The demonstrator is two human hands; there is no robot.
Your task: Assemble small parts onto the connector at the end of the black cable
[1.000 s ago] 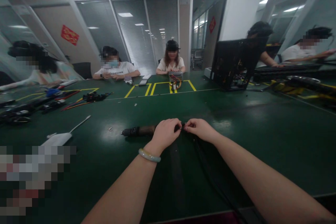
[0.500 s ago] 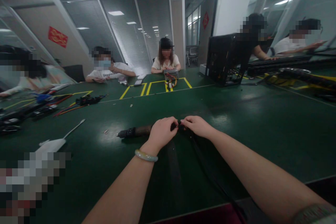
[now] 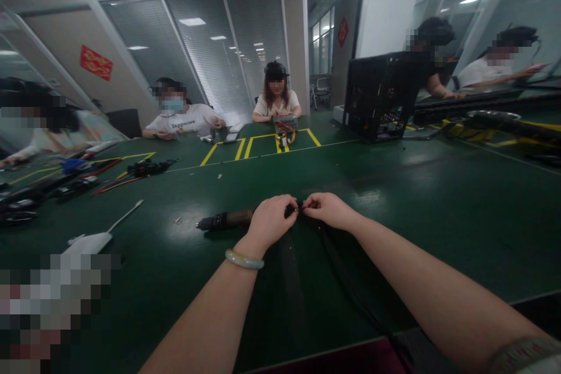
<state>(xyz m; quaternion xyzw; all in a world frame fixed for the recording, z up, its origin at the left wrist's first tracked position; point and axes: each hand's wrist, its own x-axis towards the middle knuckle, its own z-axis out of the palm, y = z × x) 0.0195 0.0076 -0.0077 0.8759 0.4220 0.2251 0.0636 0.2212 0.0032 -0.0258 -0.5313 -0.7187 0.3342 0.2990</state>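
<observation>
My left hand (image 3: 270, 219) and my right hand (image 3: 328, 208) meet over the middle of the green table (image 3: 438, 210). Both are closed in a pinch on a small dark connector (image 3: 298, 208) between the fingertips. A black cable bundle (image 3: 346, 280) runs from it back toward me between my forearms. Left of my left hand, a dark cylindrical tool or sleeved cable end (image 3: 221, 220) lies flat on the table. A pale bangle (image 3: 244, 259) sits on my left wrist.
A white adapter with a cord (image 3: 94, 238) lies at the left. Bundles of coloured wires (image 3: 131, 172) lie farther left. A black computer case (image 3: 379, 96) stands at the back right. Several people sit round the table; yellow tape lines (image 3: 258, 143) mark the far side.
Both hands stay pinched together at the same spot with only slight finger movement. The view shifted a little between the first frame and now.
</observation>
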